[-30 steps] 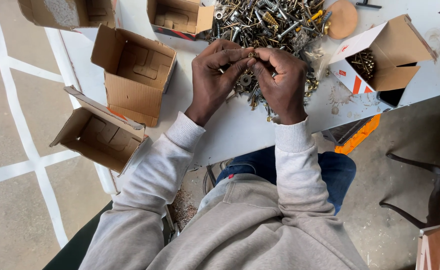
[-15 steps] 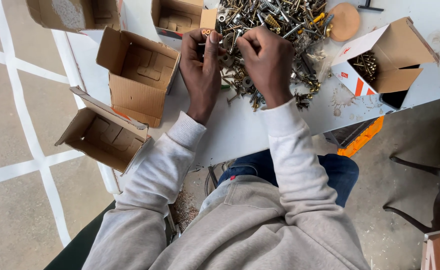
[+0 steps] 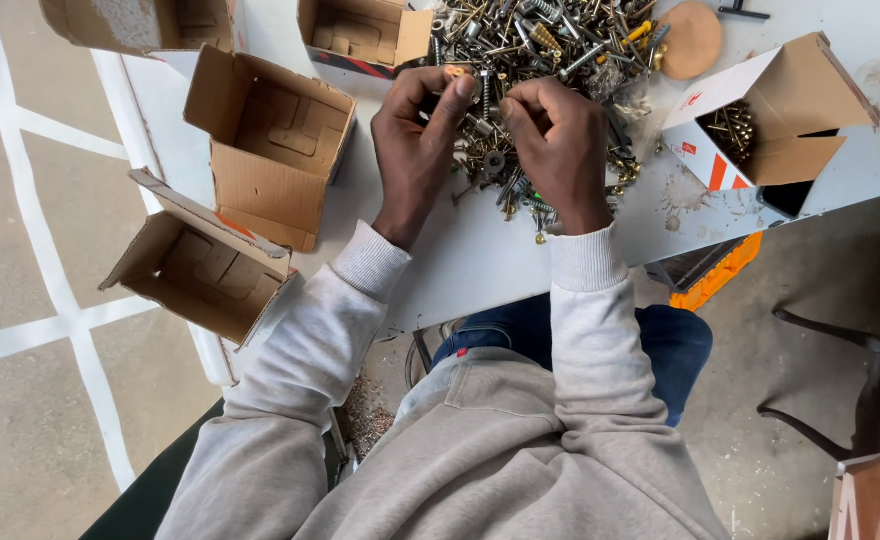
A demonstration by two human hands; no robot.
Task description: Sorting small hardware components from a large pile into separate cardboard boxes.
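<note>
A big heap of mixed screws and bolts (image 3: pixel 550 45) lies on a white table (image 3: pixel 480 260). Both hands rest at the heap's near edge. My left hand (image 3: pixel 415 150) pinches a small orange plug (image 3: pixel 455 72) between thumb and fingertips. My right hand (image 3: pixel 560 150) is curled, its fingertips down among the screws; what it grips, if anything, is hidden under the fingers.
Several open cardboard boxes stand left of the heap: one (image 3: pixel 270 145) by my left hand, one (image 3: pixel 195 265) hanging over the table edge, two more at the back. A white and orange box (image 3: pixel 760 120) holding screws sits right. A round tan disc (image 3: pixel 693 38) lies behind it.
Both hands have drawn back from the middle of the heap toward its near edge. The left hand now holds the orange plug up at its fingertips.
</note>
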